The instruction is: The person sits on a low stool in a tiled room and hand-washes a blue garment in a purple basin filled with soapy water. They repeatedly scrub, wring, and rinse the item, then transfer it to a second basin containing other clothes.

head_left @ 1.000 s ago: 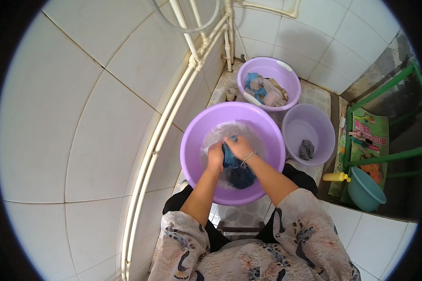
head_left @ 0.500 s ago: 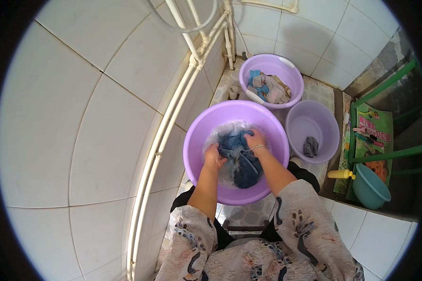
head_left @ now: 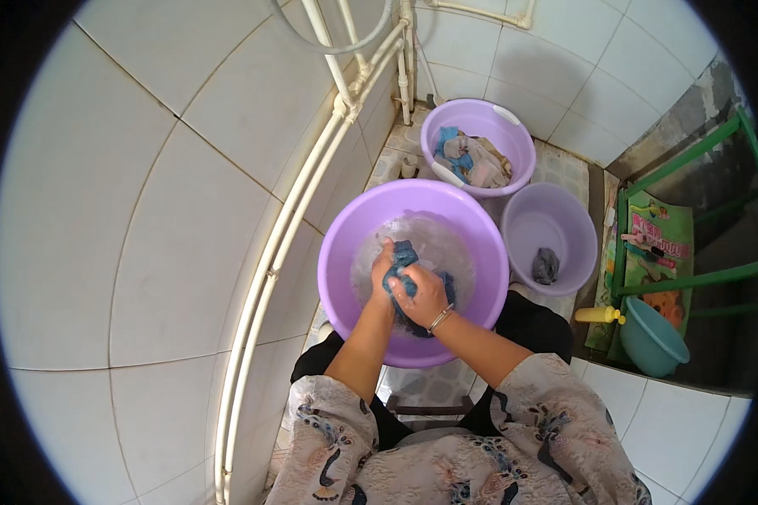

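A large purple basin (head_left: 333, 261) stands on the floor in front of me, with cloudy, sudsy water (head_left: 446, 244) inside. Wet dark blue cloth (head_left: 402, 255) is bunched up between my two hands above the water. My left hand (head_left: 382, 271) is closed around its left side. Pressed in from the right, my right hand (head_left: 423, 291) grips the same cloth, a bracelet on its wrist. Part of the cloth hangs down behind the right hand into the water. What kind of garment it is cannot be made out.
Behind stands a purple basin (head_left: 524, 135) with white handles, holding crumpled clothes (head_left: 480, 164). A paler basin (head_left: 581, 223) at the right has a small grey cloth (head_left: 546, 266). Further right are a yellow bottle (head_left: 598, 315), a teal basin (head_left: 653, 341) and a green frame (head_left: 699, 282). White pipes (head_left: 271, 278) run along the left wall.
My hands have come together from apart in the water and lifted part of the blue cloth, now squeezed between them. The right hand moved left and nearer to me.
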A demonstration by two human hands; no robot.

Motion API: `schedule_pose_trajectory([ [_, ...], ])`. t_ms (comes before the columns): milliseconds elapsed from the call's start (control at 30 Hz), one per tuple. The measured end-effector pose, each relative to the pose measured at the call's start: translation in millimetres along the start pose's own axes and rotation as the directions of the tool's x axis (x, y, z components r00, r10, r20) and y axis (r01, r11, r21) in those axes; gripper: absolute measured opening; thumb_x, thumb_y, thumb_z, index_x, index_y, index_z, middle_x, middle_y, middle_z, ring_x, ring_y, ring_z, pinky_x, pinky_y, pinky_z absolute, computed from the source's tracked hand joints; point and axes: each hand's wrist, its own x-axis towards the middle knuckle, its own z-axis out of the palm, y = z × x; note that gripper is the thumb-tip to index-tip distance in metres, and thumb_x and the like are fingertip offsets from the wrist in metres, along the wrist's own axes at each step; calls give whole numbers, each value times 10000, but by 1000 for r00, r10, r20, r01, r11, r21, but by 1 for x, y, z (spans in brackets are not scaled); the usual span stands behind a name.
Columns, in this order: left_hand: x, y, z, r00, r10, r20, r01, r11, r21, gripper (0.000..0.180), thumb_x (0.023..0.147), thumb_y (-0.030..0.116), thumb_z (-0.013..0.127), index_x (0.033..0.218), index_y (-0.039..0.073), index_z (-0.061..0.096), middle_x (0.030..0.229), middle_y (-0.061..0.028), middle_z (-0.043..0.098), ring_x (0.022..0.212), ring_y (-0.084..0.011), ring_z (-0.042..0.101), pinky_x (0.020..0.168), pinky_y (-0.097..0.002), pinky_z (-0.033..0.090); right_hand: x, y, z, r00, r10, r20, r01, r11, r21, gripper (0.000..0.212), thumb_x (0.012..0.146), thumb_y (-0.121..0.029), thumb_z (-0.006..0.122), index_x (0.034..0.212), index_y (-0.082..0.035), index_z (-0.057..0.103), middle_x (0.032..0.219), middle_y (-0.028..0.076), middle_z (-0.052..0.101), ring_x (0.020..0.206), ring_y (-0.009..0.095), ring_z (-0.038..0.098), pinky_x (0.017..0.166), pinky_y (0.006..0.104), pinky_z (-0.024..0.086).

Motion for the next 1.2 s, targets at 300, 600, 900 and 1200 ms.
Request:
schedule_pose_trajectory([
  [300, -6, 11, -3, 950, 191, -246, -135, 964, 229, 336, 896, 240, 483, 1020, -60, 568, 952, -125, 598, 847, -213, 572, 717, -351, 476, 68, 122, 18, 726, 677, 125, -680, 733, -20, 524, 791, -442, 578, 1089, -12, 602, 1001, 277, 590, 952, 378, 575, 847, 412, 440],
  [600, 16, 2, -25, 929, -88, -360, 253, 861, 441, 452, 888, 260, 511, 1315, 153, 405, 1262, -102, 465, 1076, -311, 498, 804, -525, 434, 35, 136, 24, 744, 591, 310, -464, 792, -397, 492, 766, -216, 670, 1224, -135, 511, 1168, 167, 564, 1074, 350, 536, 907, 422, 424],
  [900, 47, 12, -48, 945, -322, -64, 311, 941, -137, 332, 872, 214, 532, 1169, 85, 462, 1067, -158, 552, 888, -297, 582, 700, -443, 510, 29, 10, 8, 931, 297, 210, -344, 907, 243, 207, 704, -55, 513, 872, -36, 632, 784, 94, 628, 704, 166, 581, 685, 288, 459],
  [1200, 5, 2, -1, 999, 13, -30, -14, 1000, -21, 459, 908, 461, 460, 981, 22, 569, 801, -82, 589, 670, -175, 567, 594, -305, 474, -6, 3, 3, 999, 40, -22, -41, 999, -33, 289, 796, -313, 645, 853, -47, 548, 689, 152, 574, 616, 331, 564, 558, 387, 442],
])
